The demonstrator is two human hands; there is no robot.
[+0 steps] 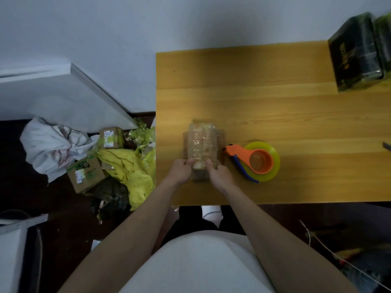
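Parcel point(202, 149), wrapped in clear film, lies on the worktop point(275, 106) just left of the tape dispenser point(257, 160). Both forearms reach in side by side, converging on the parcel. The left hand point(182, 171) and right hand point(220, 175) grip its end farthest from the wall, one on each side, fingers curled onto its top.

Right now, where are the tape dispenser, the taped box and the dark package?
tape dispenser point(259, 161): head view, on its orange hub.
taped box point(200, 144): head view, on the taped top seam.
dark package point(355, 58): head view, on its shiny wrapped face.
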